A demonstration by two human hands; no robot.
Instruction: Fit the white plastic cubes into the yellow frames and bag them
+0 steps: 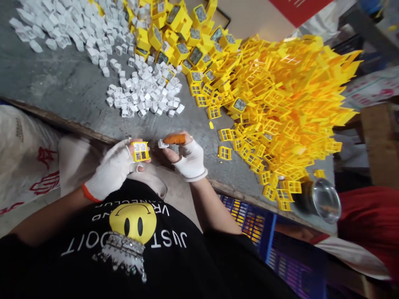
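My left hand (pixel 115 166), in a white fingerless glove, grips a small yellow plastic window frame (pixel 141 152) with four panes. Its upper two panes look white, while the lower two look darker. Close by on the right, my right hand (pixel 187 155) pinches a small white plastic cube-like piece (pixel 162 143) between thumb and forefinger. An orange cover wraps that forefinger. The two hands are apart, near the front edge of the table. Beyond them lies a pile of similar white pieces (pixel 146 89).
A big heap of yellow frames (pixel 280 95) covers the table's right side. Yellow box-like parts (pixel 187 33) and more white pieces (pixel 71 25) lie at the back. A clear round container (pixel 326 199) stands at the right edge, near a person in red. Blue crates (pixel 264 232) sit below.
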